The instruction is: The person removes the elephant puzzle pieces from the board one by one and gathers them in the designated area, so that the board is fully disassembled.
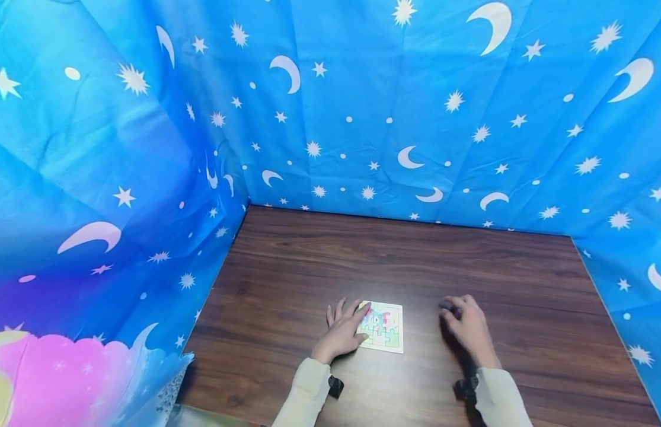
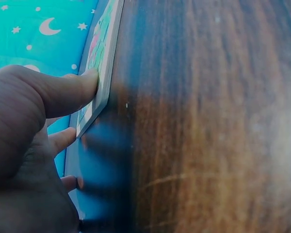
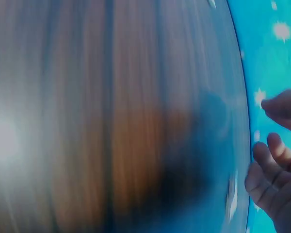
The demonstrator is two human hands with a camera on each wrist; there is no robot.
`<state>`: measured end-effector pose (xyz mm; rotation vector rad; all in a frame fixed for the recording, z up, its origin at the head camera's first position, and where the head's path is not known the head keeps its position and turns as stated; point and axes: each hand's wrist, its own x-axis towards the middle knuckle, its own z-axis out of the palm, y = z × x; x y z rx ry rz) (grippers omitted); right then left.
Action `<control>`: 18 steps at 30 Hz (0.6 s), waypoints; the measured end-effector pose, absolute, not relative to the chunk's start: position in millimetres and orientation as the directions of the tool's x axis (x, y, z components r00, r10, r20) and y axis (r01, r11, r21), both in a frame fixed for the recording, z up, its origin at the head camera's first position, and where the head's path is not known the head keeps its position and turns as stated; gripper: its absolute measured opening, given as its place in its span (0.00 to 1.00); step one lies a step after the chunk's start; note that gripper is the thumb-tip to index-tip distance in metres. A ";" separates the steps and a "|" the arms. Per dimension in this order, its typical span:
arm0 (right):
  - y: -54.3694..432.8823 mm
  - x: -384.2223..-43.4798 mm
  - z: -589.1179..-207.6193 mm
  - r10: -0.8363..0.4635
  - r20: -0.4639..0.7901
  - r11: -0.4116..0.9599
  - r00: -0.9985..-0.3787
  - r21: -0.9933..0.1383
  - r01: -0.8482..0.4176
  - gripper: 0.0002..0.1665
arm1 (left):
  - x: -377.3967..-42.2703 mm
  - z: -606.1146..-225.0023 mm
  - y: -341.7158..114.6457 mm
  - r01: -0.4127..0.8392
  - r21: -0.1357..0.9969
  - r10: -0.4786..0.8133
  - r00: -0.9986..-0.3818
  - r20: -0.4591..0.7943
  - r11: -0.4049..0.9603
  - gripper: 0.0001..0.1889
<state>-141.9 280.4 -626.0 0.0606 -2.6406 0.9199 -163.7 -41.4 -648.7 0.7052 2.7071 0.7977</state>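
Observation:
A small square jigsaw puzzle (image 1: 386, 327) with a pale frame and a pink and green picture lies flat on the table. My left hand (image 1: 338, 333) rests over its left side, fingers spread, with a fingertip on the picture and the thumb at the lower left. Seen from the left wrist, the thumb (image 2: 70, 94) presses the top face near a corner, and other fingertips touch down beside the frame. To the right of the puzzle, my right hand (image 1: 470, 330) hovers above the wood with its fingers loosely curled. The right wrist view shows nothing between thumb and fingers.
The dark wood-grain table (image 1: 309, 255) extends around the puzzle on every side. Blue cloth (image 1: 362, 130) printed with moons and stars hangs behind and to both sides. A pink and blue scalloped cloth (image 1: 63, 373) is at lower left.

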 end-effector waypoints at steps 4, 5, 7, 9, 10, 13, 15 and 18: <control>244.5 -148.8 -628.2 -0.044 0.323 0.768 -0.945 -0.595 -0.239 0.13 | -164.4 -644.9 -41.7 0.390 0.560 0.509 -0.858 -0.067 0.731 0.38; 236.5 -150.4 -628.6 -0.069 0.315 0.765 -0.947 -0.593 -0.252 0.12 | -164.3 -644.8 -41.9 0.391 0.561 0.509 -0.858 -0.063 0.729 0.37; 221.9 -153.0 -629.2 -0.103 0.289 0.757 -0.952 -0.598 -0.264 0.12 | -163.8 -644.9 -42.3 0.392 0.557 0.510 -0.857 -0.068 0.732 0.37; 209.5 -155.0 -628.9 -0.131 0.265 0.756 -0.955 -0.597 -0.269 0.12 | -163.1 -644.6 -42.5 0.394 0.549 0.512 -0.855 -0.075 0.738 0.37; 204.1 -155.7 -628.5 -0.145 0.253 0.756 -0.956 -0.596 -0.272 0.12 | -163.1 -643.7 -42.6 0.395 0.544 0.512 -0.856 -0.076 0.741 0.37; 192.0 -158.1 -627.7 -0.196 0.246 0.762 -0.949 -0.571 -0.306 0.11 | -162.9 -640.6 -42.2 0.398 0.521 0.510 -0.856 -0.084 0.755 0.37; 186.6 -160.0 -629.2 -0.229 0.254 0.766 -0.940 -0.548 -0.335 0.10 | -163.1 -640.8 -42.2 0.401 0.510 0.508 -0.857 -0.083 0.761 0.37; 181.1 -162.2 -632.1 -0.264 0.281 0.769 -0.923 -0.517 -0.377 0.10 | -162.2 -641.7 -43.2 0.400 0.520 0.506 -0.859 -0.073 0.755 0.37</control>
